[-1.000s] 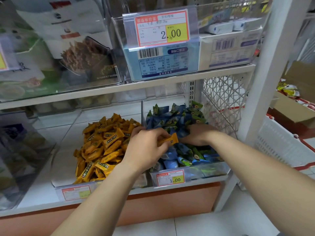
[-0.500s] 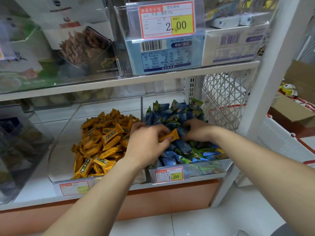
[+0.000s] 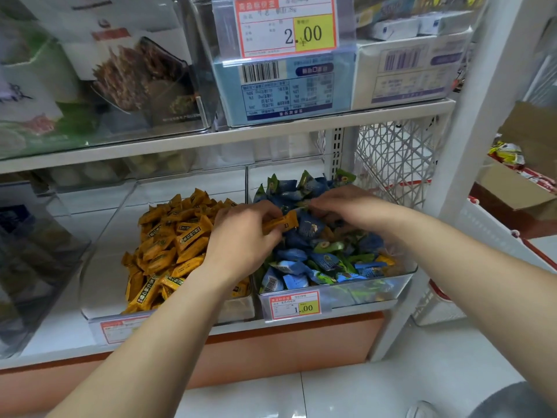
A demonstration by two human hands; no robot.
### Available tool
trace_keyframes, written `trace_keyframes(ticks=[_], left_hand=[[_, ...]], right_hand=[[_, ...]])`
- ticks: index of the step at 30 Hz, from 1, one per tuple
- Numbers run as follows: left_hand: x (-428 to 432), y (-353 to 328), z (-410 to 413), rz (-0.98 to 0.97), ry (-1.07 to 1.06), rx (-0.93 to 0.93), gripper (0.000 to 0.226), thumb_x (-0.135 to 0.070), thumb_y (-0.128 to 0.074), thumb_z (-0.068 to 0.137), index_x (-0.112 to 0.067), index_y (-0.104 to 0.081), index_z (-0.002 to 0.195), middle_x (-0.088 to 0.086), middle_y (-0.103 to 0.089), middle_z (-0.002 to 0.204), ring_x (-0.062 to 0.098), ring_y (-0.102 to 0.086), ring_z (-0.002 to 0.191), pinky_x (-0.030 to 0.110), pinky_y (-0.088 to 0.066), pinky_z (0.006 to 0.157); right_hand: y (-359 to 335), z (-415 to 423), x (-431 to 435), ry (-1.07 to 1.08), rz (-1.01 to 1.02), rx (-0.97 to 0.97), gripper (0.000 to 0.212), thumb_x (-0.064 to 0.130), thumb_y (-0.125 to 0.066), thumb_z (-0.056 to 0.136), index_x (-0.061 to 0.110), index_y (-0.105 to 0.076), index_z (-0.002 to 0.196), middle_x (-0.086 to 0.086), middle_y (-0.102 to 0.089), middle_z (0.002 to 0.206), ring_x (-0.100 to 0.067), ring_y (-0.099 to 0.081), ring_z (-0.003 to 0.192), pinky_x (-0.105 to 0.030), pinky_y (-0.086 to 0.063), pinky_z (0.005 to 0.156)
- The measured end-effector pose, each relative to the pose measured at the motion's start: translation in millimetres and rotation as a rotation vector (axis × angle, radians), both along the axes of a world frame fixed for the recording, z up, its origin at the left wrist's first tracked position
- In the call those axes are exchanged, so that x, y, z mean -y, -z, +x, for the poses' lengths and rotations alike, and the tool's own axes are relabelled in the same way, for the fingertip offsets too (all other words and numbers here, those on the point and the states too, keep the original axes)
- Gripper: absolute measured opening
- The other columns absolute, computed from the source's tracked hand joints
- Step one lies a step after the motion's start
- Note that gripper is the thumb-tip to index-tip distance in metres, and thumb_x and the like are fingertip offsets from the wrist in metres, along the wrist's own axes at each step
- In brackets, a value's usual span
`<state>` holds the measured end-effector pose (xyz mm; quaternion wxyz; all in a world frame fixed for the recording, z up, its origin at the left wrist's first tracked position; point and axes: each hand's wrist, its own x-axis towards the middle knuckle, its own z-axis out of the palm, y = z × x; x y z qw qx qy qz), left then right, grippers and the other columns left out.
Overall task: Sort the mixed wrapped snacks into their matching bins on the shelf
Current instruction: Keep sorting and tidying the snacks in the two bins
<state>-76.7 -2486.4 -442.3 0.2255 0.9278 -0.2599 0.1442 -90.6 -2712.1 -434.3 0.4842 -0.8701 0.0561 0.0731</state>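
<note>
Two clear bins stand side by side on the lower shelf. The left bin [image 3: 99, 297] holds a heap of orange wrapped snacks [image 3: 168, 245]. The right bin [image 3: 361, 292] is filled with blue and green wrapped snacks [image 3: 316, 260], with a few orange ones showing near its right front. My left hand [image 3: 241, 236] hovers over the divide between the bins and pinches one orange snack [image 3: 283, 223] above the blue pile. My right hand [image 3: 343, 203] reaches into the back of the right bin, fingers curled down among the blue wrappers; what it holds is hidden.
The upper shelf [image 3: 229, 138] carries clear bins of boxed goods with a price tag [image 3: 286, 25] reading 2.00. A white lattice panel [image 3: 394, 158] and shelf post [image 3: 464, 164] bound the right side. A cardboard box [image 3: 518, 194] and white crate [image 3: 494, 236] sit further right.
Both hands stayed over the right bin. My left hand keeps the orange snack; my right hand shifted slightly left and toward the back of the blue pile. The camera moved closer.
</note>
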Motion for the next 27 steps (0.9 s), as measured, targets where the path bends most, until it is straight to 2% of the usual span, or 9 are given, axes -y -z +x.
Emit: trace_keyframes(ticks=[2, 5, 8, 10, 13, 16, 21, 24, 27], left_hand=[[0.3, -0.6, -1.4, 0.025, -0.006, 0.004, 0.023, -0.040, -0.067, 0.087, -0.032, -0.065, 0.108, -0.011, -0.071, 0.094, 0.015, -0.064, 0.088, 0.046, -0.052, 0.089], [0.3, -1.1, -2.8, 0.062, -0.012, -0.003, 0.022, -0.040, -0.067, 0.086, -0.030, -0.063, 0.106, -0.008, -0.068, 0.089, 0.016, -0.063, 0.084, 0.044, -0.053, 0.087], [0.4, -1.1, -4.1, 0.070, 0.008, -0.029, 0.022, -0.041, -0.065, 0.087, -0.030, -0.063, 0.106, -0.009, -0.068, 0.089, 0.015, -0.063, 0.084, 0.043, -0.053, 0.086], [1.1, -0.9, -5.9, 0.078, 0.022, -0.029, 0.021, -0.041, -0.064, 0.086, -0.031, -0.063, 0.105, -0.010, -0.068, 0.088, 0.015, -0.063, 0.084, 0.044, -0.053, 0.086], [1.0, 0.0, -7.0, 0.078, 0.033, -0.024, 0.019, -0.040, -0.063, 0.086, -0.033, -0.063, 0.104, -0.011, -0.069, 0.088, 0.015, -0.063, 0.084, 0.045, -0.053, 0.087], [-0.4, 0.4, -4.6, 0.059, 0.043, -0.021, 0.019, -0.041, -0.063, 0.086, -0.033, -0.064, 0.104, -0.010, -0.069, 0.087, 0.014, -0.064, 0.083, 0.044, -0.053, 0.086], [-2.9, 1.4, -0.5, -0.012, 0.060, -0.039, 0.018, -0.041, -0.065, 0.087, -0.033, -0.064, 0.103, -0.013, -0.070, 0.086, 0.009, -0.065, 0.081, 0.041, -0.055, 0.084], [-1.7, 3.2, 1.4, -0.078, 0.049, -0.070, 0.021, -0.042, -0.066, 0.087, -0.034, -0.062, 0.106, -0.017, -0.068, 0.089, 0.006, -0.065, 0.085, 0.037, -0.056, 0.083], [-0.7, 1.3, 2.3, -0.200, -0.002, -0.096, 0.030, -0.039, -0.067, 0.089, -0.033, -0.056, 0.116, -0.015, -0.067, 0.096, 0.013, -0.065, 0.093, 0.035, -0.055, 0.078]], right_hand=[[-0.1, 1.1, 0.5, 0.022, -0.363, 0.105, 0.026, 0.038, -0.058, 0.097, 0.021, -0.071, 0.112, -0.002, -0.072, 0.111, -0.017, -0.065, 0.092, -0.027, -0.049, 0.071], [9.7, 2.1, -2.8, -0.078, -0.536, -0.023, 0.030, 0.034, -0.054, 0.098, 0.017, -0.067, 0.120, -0.007, -0.068, 0.118, -0.023, -0.062, 0.097, -0.033, -0.050, 0.079], [19.2, 5.9, -4.7, -0.116, -0.403, -0.183, 0.048, 0.045, -0.054, 0.097, 0.017, -0.055, 0.136, -0.006, -0.059, 0.135, -0.026, -0.057, 0.117, -0.036, -0.046, 0.099], [20.3, 8.5, -5.1, -0.101, -0.290, -0.204, 0.060, 0.049, -0.063, 0.090, 0.022, -0.049, 0.142, -0.001, -0.054, 0.141, -0.022, -0.053, 0.124, -0.035, -0.042, 0.104], [25.4, 11.0, -8.8, -0.143, -0.255, -0.248, 0.049, 0.055, -0.072, 0.080, 0.031, -0.059, 0.121, 0.006, -0.061, 0.126, -0.014, -0.056, 0.110, -0.027, -0.043, 0.087], [26.2, 12.5, -12.1, -0.167, -0.257, -0.258, 0.052, 0.053, -0.076, 0.078, 0.031, -0.060, 0.122, 0.009, -0.061, 0.118, -0.011, -0.057, 0.105, -0.025, -0.042, 0.081], [29.9, 12.6, -3.0, -0.099, -0.069, -0.166, 0.027, 0.024, -0.076, 0.082, 0.027, -0.069, 0.108, 0.004, -0.070, 0.109, -0.015, -0.065, 0.098, -0.033, -0.055, 0.086], [23.2, 13.1, 2.1, -0.049, -0.034, -0.061, 0.027, 0.020, -0.078, 0.080, 0.038, -0.070, 0.098, 0.008, -0.068, 0.107, -0.012, -0.064, 0.094, -0.024, -0.052, 0.074], [16.0, 14.4, 6.1, 0.019, 0.118, 0.025, 0.027, 0.015, -0.079, 0.077, 0.036, -0.073, 0.093, 0.008, -0.068, 0.104, -0.013, -0.064, 0.094, -0.021, -0.047, 0.067]])
